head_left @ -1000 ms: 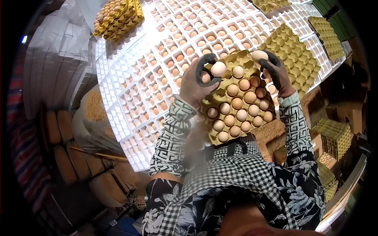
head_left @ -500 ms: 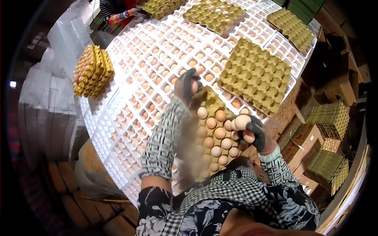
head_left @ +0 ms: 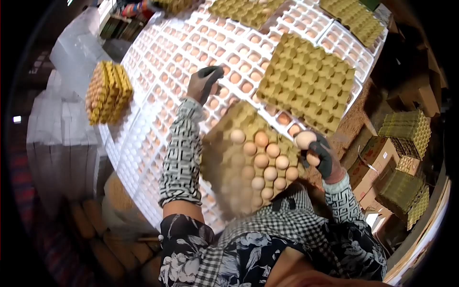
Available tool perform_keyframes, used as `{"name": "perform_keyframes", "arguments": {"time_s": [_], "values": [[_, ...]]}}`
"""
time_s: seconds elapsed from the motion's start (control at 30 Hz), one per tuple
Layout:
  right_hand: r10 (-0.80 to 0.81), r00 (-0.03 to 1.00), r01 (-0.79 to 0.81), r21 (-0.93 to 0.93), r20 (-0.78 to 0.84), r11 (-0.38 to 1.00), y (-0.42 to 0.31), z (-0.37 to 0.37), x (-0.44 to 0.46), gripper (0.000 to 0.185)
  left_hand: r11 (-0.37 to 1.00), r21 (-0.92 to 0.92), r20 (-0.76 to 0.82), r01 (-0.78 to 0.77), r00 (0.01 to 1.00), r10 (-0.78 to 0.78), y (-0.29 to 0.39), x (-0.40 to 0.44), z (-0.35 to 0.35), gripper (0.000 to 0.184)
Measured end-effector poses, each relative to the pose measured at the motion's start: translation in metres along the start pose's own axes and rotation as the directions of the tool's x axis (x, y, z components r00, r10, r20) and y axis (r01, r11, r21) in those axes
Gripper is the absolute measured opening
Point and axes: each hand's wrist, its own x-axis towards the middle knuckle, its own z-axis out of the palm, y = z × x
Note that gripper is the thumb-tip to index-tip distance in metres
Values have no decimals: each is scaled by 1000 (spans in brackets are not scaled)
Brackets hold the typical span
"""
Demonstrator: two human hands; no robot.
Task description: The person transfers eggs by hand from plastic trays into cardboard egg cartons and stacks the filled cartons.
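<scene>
My left hand [head_left: 203, 85], in a dark-palmed glove, reaches over the white egg trays [head_left: 201, 51], fingers bent around an egg [head_left: 214, 89]; part of its grip is hidden. Another egg [head_left: 224, 71] shows at its fingertips. At the right, my right hand [head_left: 325, 155], gloved too, is closed around two eggs, a pale one [head_left: 305, 140] on top and a browner one [head_left: 313, 159] below. Between my arms a yellow pulp egg tray [head_left: 239, 117] holds several eggs [head_left: 261, 160] in its near part; its far cups are bare. Haze blurs its left side.
An upside-down or bare pulp tray [head_left: 306, 81] lies on the white trays to the right. Filled pulp trays [head_left: 109, 93] stand stacked at the left edge. Cardboard boxes [head_left: 377, 162] and tray stacks [head_left: 406, 134] are at the right. Another person's sleeve [head_left: 136, 8] shows at top left.
My left hand has moved left and away from me, off the pulp tray's far corner. My right hand, still holding two eggs, has shifted slightly right. The view has shifted a little.
</scene>
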Motion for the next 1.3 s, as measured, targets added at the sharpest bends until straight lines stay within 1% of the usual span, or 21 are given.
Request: {"name": "perform_keyframes", "arguments": {"time_s": [0.03,0.1,0.17,0.23,0.3,0.33,0.37,0.43,0.47,0.6,0.67,0.77,0.87,0.97,1.03,1.07,1.1,1.17,1.23,1.27,1.3], "values": [[137,990,-130,171,-28,977,-3,7,-1,35,1000,-2,-3,23,1000,-23,-9,-36,-13,38],[102,990,-106,34,96,994,-8,11,0,34,997,43,-57,71,996,-69,-40,-98,-44,37],[84,989,-96,89,125,991,-1,15,1,37,921,389,-35,23,999,-10,-60,-158,-62,36],[56,994,-57,3,98,998,0,28,3,38,900,424,-23,-106,992,128,-88,-206,-58,37],[-213,951,278,-319,225,906,-2,35,1,37,887,462,-7,14,1000,-12,-102,-237,-42,38],[-112,965,178,-274,237,945,-5,39,-2,37,844,537,13,18,999,-30,-104,-249,-35,37],[-54,970,108,-221,239,969,-6,49,-4,37,884,464,-121,-50,985,120,-121,-262,-32,37],[2,975,44,-201,224,979,4,59,-10,38,983,156,-312,97,949,-45,-121,-274,-28,37],[0,978,50,-233,208,971,14,59,-15,38,954,299,-341,24,936,83,-121,-274,-29,38],[-312,885,450,-470,345,759,31,57,-10,32,586,810,-152,-24,957,249,-89,-250,-3,59],[-411,829,559,-535,379,633,38,58,-15,31,361,932,-25,15,999,22,-61,-225,23,69],[-288,924,372,-407,253,834,35,62,-20,32,284,951,55,-124,969,239,-56,-192,41,68],[-21,992,33,-104,122,994,10,81,-31,38,123,984,130,-127,991,-19,-41,-161,48,57],[-11,993,14,-19,114,1000,6,84,-36,42,125,987,113,-103,991,-73,-43,-148,45,45],[-18,994,18,0,111,1000,14,77,-41,42,623,765,75,-163,984,165,-53,-169,22,41],[-23,993,21,17,116,1000,17,74,-43,41,951,247,0,-184,982,190,-76,-172,7,42],[-30,992,26,35,120,999,20,73,-44,41,920,-312,15,-237,967,254,-105,-162,-10,52],[-106,985,120,-103,136,987,33,62,-46,38,813,-567,46,-133,980,192,-81,-211,-22,62],[-246,952,284,-223,184,933,42,59,-49,36,909,-392,-12,-141,989,148,-78,-222,-12,59],[-480,837,546,-458,262,701,75,35,-40,35,996,28,10,-83,996,83,-85,-215,-6,50],[-372,887,451,-343,273,824,71,39,-47,34,812,514,55,-276,956,289,-88,-224,3,46]]}}
